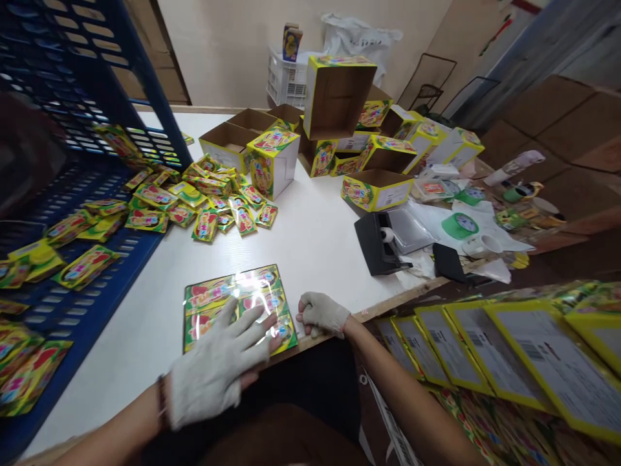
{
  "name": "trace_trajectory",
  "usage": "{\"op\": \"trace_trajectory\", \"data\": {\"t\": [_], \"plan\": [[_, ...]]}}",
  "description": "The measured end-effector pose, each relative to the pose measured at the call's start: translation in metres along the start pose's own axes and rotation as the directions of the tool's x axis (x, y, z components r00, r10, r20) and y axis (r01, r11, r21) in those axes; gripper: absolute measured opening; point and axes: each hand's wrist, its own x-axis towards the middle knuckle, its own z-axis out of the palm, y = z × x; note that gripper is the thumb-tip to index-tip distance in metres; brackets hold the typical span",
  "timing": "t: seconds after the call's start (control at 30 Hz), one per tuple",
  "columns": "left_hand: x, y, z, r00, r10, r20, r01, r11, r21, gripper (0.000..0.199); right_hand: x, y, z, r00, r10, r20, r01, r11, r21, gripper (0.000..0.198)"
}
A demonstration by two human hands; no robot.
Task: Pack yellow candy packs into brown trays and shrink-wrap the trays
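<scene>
A flat, glossy block of colourful small packets (pixel 208 296), seemingly under clear film, lies on the white table near its front edge. Across the block's lower part rests my left hand (pixel 226 356), in a white fingerless glove, palm down with fingers spread. My right hand (pixel 323 314), gloved the same way, is at the table edge just right of the block. Its fingers are curled in, and whether anything is between them is hidden. Loose yellow-green packets (pixel 206 223) are heaped beyond the block.
A blue plastic crate (pixel 130 265) lies tipped at the left, with packets spilling out. Open yellow display boxes (pixel 373 194) crowd the back. A black tape dispenser (pixel 373 243) and green tape rolls (pixel 460 226) sit at right. Filled boxes (pixel 509 349) stand in a row below the right edge.
</scene>
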Motion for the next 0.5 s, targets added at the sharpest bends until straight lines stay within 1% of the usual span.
{"op": "trace_trajectory", "data": {"t": [0.03,0.07,0.1,0.13,0.17,0.2,0.23,0.27,0.3,0.33,0.4,0.47,0.5], "plan": [[-0.015,0.001,0.005,0.999,-0.018,-0.041,0.018,1.0,0.003,0.035,-0.01,0.001,-0.014,0.997,-0.004,-0.072,0.001,0.999,-0.046,0.018],[-0.029,0.001,0.011,0.995,-0.019,-0.102,0.019,1.0,0.002,0.033,-0.022,0.001,-0.032,0.983,-0.046,-0.18,0.034,0.997,-0.069,0.015],[-0.039,-0.001,0.019,0.98,-0.018,-0.198,0.018,1.0,-0.001,0.033,-0.035,0.001,-0.054,0.942,-0.108,-0.317,0.089,0.993,-0.077,0.012],[-0.046,-0.003,0.026,0.965,-0.006,-0.264,0.004,1.0,-0.01,0.034,-0.048,0.001,-0.078,0.874,-0.165,-0.457,0.141,0.986,-0.087,0.012],[-0.047,-0.006,0.032,0.946,-0.007,-0.323,0.001,1.0,-0.02,0.036,-0.061,0.001,-0.103,0.699,-0.256,-0.668,0.217,0.966,-0.143,0.014],[-0.044,-0.009,0.037,0.93,-0.006,-0.367,-0.003,1.0,-0.025,0.038,-0.071,0.002,-0.128,0.562,-0.278,-0.779,0.233,0.957,-0.173,0.016],[-0.035,-0.012,0.04,0.919,-0.003,-0.394,-0.006,1.0,-0.022,0.04,-0.08,0.004,-0.151,0.469,-0.274,-0.84,0.229,0.956,-0.184,0.019],[-0.023,-0.015,0.041,0.912,0.004,-0.41,-0.007,1.0,-0.005,0.041,-0.085,0.006,-0.172,0.407,-0.263,-0.875,0.217,0.958,-0.186,0.021],[-0.007,-0.017,0.04,0.909,0.02,-0.417,-0.01,1.0,0.025,0.042,-0.086,0.009,-0.188,0.392,-0.243,-0.887,0.202,0.964,-0.175,0.023],[0.01,-0.019,0.038,0.908,0.041,-0.418,-0.016,0.998,0.065,0.043,-0.085,0.012,-0.201,0.396,-0.223,-0.891,0.189,0.969,-0.158,0.027],[0.045,-0.023,0.035,0.909,0.069,-0.411,-0.011,0.99,0.141,0.044,-0.075,0.019,-0.215,0.439,-0.179,-0.88,0.175,0.978,-0.111,0.034],[0.074,-0.026,0.032,0.908,0.058,-0.416,0.019,0.984,0.177,0.041,-0.063,0.026,-0.217,0.487,-0.145,-0.861,0.178,0.982,-0.064,0.035],[0.084,-0.028,0.032,0.905,0.044,-0.423,0.036,0.983,0.18,0.038,-0.058,0.029,-0.216,0.499,-0.136,-0.856,0.185,0.981,-0.049,0.033]]}}
